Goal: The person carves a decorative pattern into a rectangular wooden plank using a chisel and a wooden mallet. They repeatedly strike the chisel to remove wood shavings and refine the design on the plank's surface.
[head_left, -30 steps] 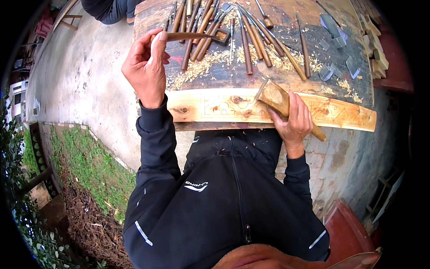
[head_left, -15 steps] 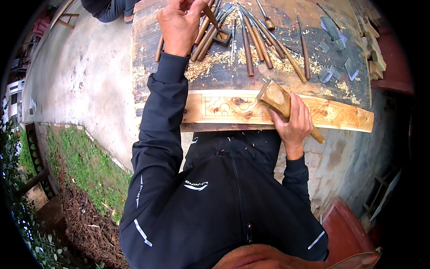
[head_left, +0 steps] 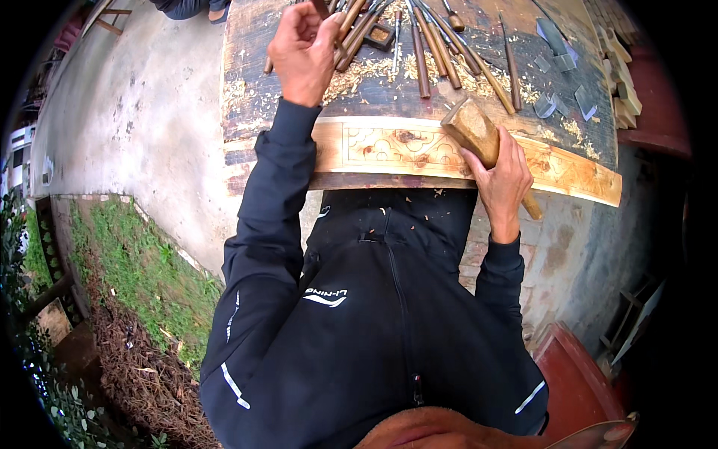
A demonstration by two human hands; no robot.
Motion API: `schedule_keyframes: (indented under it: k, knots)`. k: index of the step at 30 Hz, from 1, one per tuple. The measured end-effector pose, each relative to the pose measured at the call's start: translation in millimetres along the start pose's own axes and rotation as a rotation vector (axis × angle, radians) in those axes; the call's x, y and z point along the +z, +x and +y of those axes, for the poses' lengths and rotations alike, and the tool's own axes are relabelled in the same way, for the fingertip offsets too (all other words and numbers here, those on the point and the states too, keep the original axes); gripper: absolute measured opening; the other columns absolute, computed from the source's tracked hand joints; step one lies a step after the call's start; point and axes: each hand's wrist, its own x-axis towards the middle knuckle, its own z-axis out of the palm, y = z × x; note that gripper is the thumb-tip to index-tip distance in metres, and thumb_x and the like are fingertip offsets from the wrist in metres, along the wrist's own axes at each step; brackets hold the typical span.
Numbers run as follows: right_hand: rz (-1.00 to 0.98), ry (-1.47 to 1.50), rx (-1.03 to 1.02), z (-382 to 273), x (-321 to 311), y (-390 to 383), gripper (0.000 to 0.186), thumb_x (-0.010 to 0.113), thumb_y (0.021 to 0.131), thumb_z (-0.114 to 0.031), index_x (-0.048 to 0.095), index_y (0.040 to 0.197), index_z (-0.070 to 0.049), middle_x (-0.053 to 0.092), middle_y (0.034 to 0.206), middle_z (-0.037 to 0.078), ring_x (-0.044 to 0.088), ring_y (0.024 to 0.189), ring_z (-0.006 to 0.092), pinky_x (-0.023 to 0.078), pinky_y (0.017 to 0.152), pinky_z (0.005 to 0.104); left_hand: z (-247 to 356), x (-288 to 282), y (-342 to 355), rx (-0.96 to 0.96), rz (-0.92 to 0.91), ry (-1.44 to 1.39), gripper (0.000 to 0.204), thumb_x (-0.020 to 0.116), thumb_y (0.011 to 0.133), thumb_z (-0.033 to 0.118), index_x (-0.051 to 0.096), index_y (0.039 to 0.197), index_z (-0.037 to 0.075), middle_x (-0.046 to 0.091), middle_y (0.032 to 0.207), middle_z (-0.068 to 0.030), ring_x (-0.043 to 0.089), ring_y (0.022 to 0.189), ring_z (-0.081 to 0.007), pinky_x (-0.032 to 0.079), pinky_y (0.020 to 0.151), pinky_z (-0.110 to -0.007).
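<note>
My left hand (head_left: 303,56) is raised over the table's far left part. Its fingers are pinched round a slim dark-brown tool (head_left: 321,9), seemingly a carving chisel; most of it is hidden or out of frame. My right hand (head_left: 506,178) is wrapped round a wooden mallet (head_left: 473,131), whose blocky head rests on or just above the board. That long pale wooden board (head_left: 404,147) lies along the table's near edge, with a curved pattern drawn or cut on it. Beyond it, a small dark square box (head_left: 379,36) stands among the tools.
Several wooden-handled chisels (head_left: 422,63) lie fanned across the worn table (head_left: 247,97), with wood shavings (head_left: 359,84) around them. Scraps of grey sheet (head_left: 585,102) lie at right, beside stacked wood pieces (head_left: 627,105). Another person's dark-clothed leg (head_left: 179,7) shows at upper left.
The view has tilted, so table and board sit higher in the picture. My left hand has drawn the tool back from the small box, toward me. The mallet remains over the board.
</note>
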Motion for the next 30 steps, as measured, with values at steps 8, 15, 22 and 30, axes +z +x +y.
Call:
schedule_keyframes:
  k: [8,15,22,30]
  knots:
    - [-0.184,1.648,0.680,-3.6,-14.1,-11.6,0.063,0.054,0.107,-0.047,0.050,0.138,0.007,0.066,0.118,0.019,0.067,0.086,0.0223,0.056,0.070,0.0312,86.9,-67.6,-83.9,-0.316,0.111,-0.091,0.043,0.062,0.100,-0.005,0.041,0.137,-0.002,0.070,0.091,-0.0157,0.073,0.082,-0.0213,0.064,0.076,-0.034]
    - [-0.204,1.646,0.832,-28.8,-7.2,-25.6,0.045,0.063,0.104,-0.029,0.051,0.133,0.003,0.066,0.113,0.017,0.066,0.078,0.0188,0.056,0.062,0.0298,128.7,-11.1,-138.4,-0.060,-0.225,0.111,0.029,0.067,0.078,-0.014,0.061,0.104,-0.001,0.070,0.109,-0.0168,0.072,0.092,-0.0242,0.057,0.077,-0.031]
    - [-0.062,1.290,0.919,-39.4,-3.5,-24.5,0.029,0.067,0.099,-0.023,0.059,0.114,0.000,0.069,0.101,0.012,0.065,0.073,0.0156,0.053,0.060,0.0280,130.6,15.3,-142.1,0.208,-0.554,-0.109,0.037,0.083,0.083,0.025,0.067,0.110,0.005,0.068,0.093,-0.0085,0.066,0.071,-0.0235,0.052,0.060,-0.035]
    - [-0.129,1.075,0.845,-63.6,-7.6,-10.1,0.027,0.068,0.098,-0.027,0.066,0.101,0.000,0.068,0.079,0.008,0.062,0.066,0.0123,0.050,0.059,0.0250,99.5,34.7,-153.6,0.250,-0.313,-0.134,0.045,0.081,0.085,0.021,0.057,0.121,0.009,0.066,0.088,-0.0071,0.066,0.069,-0.0250,0.050,0.058,-0.036]
